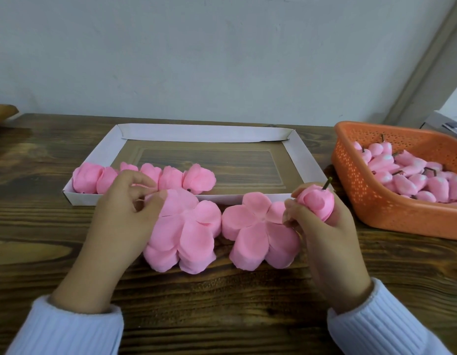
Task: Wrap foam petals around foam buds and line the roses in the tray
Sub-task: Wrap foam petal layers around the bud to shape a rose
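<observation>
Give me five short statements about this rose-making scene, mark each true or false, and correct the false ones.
1. The right hand holds a foam bud with a stem. True.
2. The basket of buds is blue. False: it is orange.
3. The roses line the far wall of the tray. False: they sit along its near wall, toward the left end.
4. A left petal stack and a right petal stack lie on the table in front of the tray. True.
5. The left hand lies flat on the table. False: its fingers pinch the top of the left petal stack.
</observation>
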### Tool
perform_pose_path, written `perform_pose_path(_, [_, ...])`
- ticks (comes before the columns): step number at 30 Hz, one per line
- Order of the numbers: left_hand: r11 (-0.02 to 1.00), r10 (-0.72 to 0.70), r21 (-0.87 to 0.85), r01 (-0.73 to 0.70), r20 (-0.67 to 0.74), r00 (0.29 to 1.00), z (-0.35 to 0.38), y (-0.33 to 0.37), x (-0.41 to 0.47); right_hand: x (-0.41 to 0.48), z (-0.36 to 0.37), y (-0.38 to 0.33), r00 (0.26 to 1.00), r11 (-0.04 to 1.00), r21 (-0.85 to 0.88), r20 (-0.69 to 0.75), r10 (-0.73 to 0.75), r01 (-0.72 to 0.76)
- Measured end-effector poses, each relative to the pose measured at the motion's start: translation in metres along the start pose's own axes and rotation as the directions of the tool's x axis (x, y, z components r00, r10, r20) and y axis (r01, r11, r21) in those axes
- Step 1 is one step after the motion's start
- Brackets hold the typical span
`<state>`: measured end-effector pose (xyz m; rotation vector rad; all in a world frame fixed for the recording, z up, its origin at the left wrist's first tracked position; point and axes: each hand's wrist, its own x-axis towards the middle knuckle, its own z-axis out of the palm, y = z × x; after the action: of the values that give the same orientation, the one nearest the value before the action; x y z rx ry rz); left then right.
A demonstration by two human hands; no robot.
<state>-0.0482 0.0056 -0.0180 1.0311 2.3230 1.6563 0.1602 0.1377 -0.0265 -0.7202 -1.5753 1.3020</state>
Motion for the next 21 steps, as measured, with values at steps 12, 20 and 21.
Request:
perform_pose_path(12, [0.464,-0.247,-0.791,0.399,0.317,0.916,0.005,0.016,0.001,-0.001,0.005,-0.005,0.993,0.989,0.095,0.034,-0.114,0.110])
perform_pose_path(20, [0.348,-0.371,-0.771,0.534,0.409,0.833,0.017,0.041,-0.001,-0.006,0.007,-0.009,0.965,0.974,0.147,0.171,-0.197,0.173])
perform_pose_path(21, [0.354,-0.378,-0.773,0.527,0.397,0.836,0.022,0.046,-0.001,-0.007,0.006,-0.008,0.961,0.979,0.121,0.205,-0.183,0.161])
